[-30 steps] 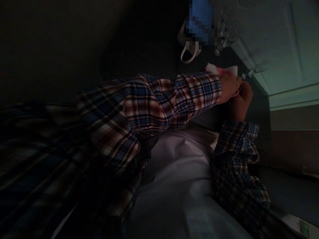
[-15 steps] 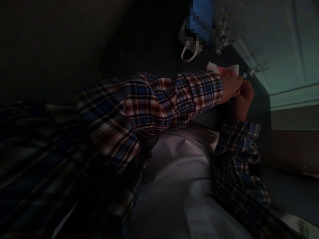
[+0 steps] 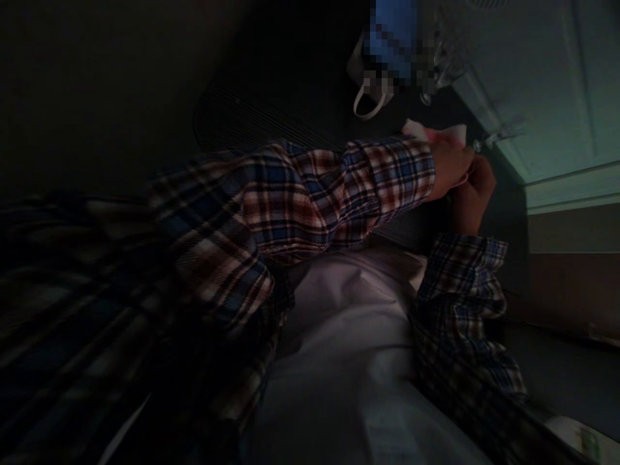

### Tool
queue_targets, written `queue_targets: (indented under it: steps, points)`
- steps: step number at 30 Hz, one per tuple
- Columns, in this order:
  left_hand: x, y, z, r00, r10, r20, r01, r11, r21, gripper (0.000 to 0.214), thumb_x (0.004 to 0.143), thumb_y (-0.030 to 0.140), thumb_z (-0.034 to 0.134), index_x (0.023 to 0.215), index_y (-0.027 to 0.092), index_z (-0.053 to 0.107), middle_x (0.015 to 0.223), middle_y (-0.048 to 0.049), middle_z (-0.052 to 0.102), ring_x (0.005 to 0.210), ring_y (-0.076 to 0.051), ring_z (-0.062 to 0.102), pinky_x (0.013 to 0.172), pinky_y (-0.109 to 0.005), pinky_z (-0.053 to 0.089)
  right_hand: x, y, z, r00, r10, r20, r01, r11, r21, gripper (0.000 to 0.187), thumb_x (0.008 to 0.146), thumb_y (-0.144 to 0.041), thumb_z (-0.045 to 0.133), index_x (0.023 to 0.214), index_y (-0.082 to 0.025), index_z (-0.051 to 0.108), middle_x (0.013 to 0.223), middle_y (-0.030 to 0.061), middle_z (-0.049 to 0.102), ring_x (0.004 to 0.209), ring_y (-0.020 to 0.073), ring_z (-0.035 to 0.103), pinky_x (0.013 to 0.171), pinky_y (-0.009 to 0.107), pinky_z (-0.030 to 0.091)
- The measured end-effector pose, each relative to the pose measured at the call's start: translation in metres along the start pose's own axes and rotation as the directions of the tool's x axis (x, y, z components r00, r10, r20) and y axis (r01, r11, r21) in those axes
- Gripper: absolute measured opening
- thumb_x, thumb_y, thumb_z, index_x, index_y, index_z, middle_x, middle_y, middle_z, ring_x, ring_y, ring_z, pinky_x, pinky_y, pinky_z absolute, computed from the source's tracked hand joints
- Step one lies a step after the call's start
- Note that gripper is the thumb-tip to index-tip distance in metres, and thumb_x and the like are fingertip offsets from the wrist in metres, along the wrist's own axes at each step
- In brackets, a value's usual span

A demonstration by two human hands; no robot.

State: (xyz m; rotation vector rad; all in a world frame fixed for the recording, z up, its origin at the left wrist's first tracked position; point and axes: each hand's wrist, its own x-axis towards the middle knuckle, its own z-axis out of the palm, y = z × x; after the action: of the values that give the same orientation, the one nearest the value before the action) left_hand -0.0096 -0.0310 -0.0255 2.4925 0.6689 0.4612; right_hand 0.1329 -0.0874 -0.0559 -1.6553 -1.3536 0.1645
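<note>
My left hand (image 3: 450,169) reaches across from the left in a plaid sleeve, with its fingers curled in. Just beyond it shows a white and pink-red piece (image 3: 443,135), which looks soft; whether it is cloth or a packet I cannot tell. This piece seems to be gripped by the left hand. My right hand (image 3: 477,187) comes up from below, bent at the wrist, and its curled fingers meet the left hand. The fingertips of both hands are mostly hidden and the picture is very dark.
A white handle (image 3: 371,108) on a pale container stands beyond my hands, beside a blurred blue thing (image 3: 393,39). Clear glass-like items (image 3: 448,58) and another clear piece (image 3: 504,134) lie along a pale panel (image 3: 557,97) at the right. A dark ridged surface (image 3: 256,119) lies left.
Both hands and the white and pink-red piece have shifted only very slightly to the right. Their hold looks the same.
</note>
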Motion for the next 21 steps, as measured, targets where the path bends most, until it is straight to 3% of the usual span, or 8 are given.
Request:
queue_targets:
  steps: [6,21]
  points:
    - [0.002,-0.002,0.005,0.999,0.001,-0.045,0.0,1.0,0.014,0.043,0.097,0.026,0.037,0.132,0.007,0.051,0.117,-0.0157,0.056,0.119,-0.025,0.053,0.102,-0.034,0.043,-0.001,-0.001,0.0,1.0,-0.003,-0.018,0.003,0.999,-0.053,0.033,0.067,-0.038,0.058,0.073,-0.008,0.046,0.07,-0.0006,0.045,0.068,0.0008,0.037,0.065,0.016,0.03]
    - [-0.002,0.0,-0.007,0.997,0.011,0.074,-0.012,1.0,0.018,0.047,0.098,0.027,0.029,0.139,0.008,0.043,0.13,-0.0146,0.05,0.128,-0.022,0.047,0.108,-0.035,0.041,0.0,0.003,-0.001,1.0,0.007,-0.011,-0.008,0.999,-0.051,0.027,0.069,-0.031,0.057,0.074,-0.007,0.046,0.071,-0.0006,0.045,0.068,0.0006,0.038,0.065,0.016,0.029]
